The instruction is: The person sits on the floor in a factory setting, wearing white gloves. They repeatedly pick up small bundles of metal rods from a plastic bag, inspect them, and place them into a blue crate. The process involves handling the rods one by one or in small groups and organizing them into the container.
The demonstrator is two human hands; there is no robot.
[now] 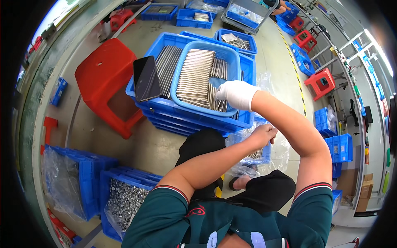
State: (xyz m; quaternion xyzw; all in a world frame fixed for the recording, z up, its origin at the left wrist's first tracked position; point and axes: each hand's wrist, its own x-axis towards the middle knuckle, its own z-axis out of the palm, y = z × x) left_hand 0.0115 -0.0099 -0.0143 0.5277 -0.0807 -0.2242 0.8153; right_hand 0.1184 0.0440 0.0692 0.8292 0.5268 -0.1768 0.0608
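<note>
In a light-blue plastic basket [180,62], slim silvery metal rods [196,72] lie side by side in a long row, with shorter-looking groups on the right. My right hand [239,95], in a white glove, reaches over the basket's right side, its fingers curled down around rods at the near right. My left hand [264,137] is bare and closed, lower down above a blue bin [264,156] with plastic film and more rods. Whatever its fingers hold, if anything, is hidden. A dark smartphone [147,78] leans at the left of the basket.
The basket rests on stacked blue crates [186,124] with more rods. A red stool [105,62] stands left. At lower left, a blue crate [104,182] holds many small metal parts. Further blue bins and red stools [320,84] line the right; another person's arm [282,7] shows far off.
</note>
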